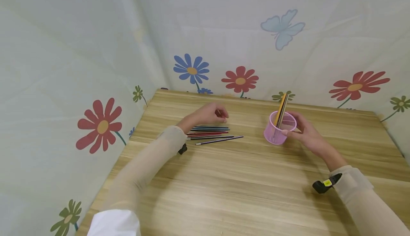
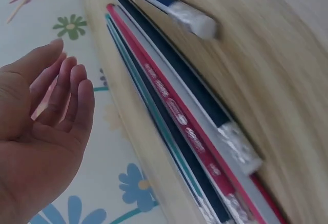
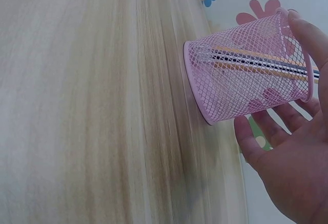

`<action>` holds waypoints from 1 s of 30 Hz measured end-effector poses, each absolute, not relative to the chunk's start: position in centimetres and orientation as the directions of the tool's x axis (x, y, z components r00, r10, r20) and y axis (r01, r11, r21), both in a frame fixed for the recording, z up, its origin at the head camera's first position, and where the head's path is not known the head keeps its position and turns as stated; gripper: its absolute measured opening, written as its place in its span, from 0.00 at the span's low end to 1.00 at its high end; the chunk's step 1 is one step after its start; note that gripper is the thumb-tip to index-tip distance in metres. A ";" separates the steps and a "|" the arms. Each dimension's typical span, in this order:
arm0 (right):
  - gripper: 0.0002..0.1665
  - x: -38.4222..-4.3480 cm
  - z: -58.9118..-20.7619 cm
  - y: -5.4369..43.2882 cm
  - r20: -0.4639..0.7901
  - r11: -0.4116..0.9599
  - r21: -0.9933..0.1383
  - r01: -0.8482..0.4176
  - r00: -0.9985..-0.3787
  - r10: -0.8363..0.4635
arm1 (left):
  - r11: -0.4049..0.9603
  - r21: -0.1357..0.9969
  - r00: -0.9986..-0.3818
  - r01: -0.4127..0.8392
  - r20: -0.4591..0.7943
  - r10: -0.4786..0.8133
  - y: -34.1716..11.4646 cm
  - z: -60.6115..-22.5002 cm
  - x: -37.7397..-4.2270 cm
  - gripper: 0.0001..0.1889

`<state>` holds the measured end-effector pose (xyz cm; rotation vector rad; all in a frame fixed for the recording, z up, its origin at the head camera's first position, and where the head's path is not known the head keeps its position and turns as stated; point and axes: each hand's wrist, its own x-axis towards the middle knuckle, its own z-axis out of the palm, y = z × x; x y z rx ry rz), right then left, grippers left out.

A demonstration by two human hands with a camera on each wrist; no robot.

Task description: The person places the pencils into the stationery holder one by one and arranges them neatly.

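Observation:
Loosely curled and holding nothing, my left hand (image 1: 213, 114) hovers just behind a row of pencils (image 1: 208, 132) on the table. In the left wrist view these pencils (image 2: 179, 116) are red, teal, dark blue and grey, with silvery ends. One dark blue pencil (image 1: 219, 140) lies a little apart at the front, angled from the others. My right hand (image 1: 305, 132) holds a pink mesh pencil cup (image 1: 277, 136) by its side, thumb near the rim. Several pencils (image 3: 256, 62), yellow and dark striped, stand leaning inside the cup, which is upright on the table.
The wood-grain table (image 1: 230, 186) runs back to a pale wall covering (image 1: 217, 36) printed with flowers and a butterfly. Another covered wall (image 1: 64, 68) stands along the table's left edge. Black wrist cameras (image 1: 326, 183) are strapped to both forearms.

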<state>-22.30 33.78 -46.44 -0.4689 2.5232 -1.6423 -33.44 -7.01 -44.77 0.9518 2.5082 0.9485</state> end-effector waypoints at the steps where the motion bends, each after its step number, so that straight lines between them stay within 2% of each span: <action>1: 0.45 -22.3 -46.4 33.8 0.087 0.372 -0.906 -0.201 -0.950 -0.301 | 0.569 0.666 -0.736 0.482 -0.044 0.675 -7.3 -44.8 -33.4 0.07; 10: 0.45 -22.1 -46.4 33.9 0.108 0.363 -0.906 -0.217 -0.948 -0.298 | 0.601 0.606 -0.713 0.521 -0.078 0.697 -7.9 -45.4 -33.6 0.03; 17: 0.43 -22.0 -46.6 33.7 0.076 0.376 -0.909 -0.179 -0.959 -0.273 | 0.630 0.595 -0.696 0.499 -0.157 0.700 -7.7 -46.2 -34.0 0.02; 30: 0.45 -22.1 -46.3 33.7 0.090 0.388 -0.899 -0.206 -0.951 -0.297 | 0.634 0.584 -0.693 0.507 -0.162 0.703 -7.5 -46.8 -34.3 0.02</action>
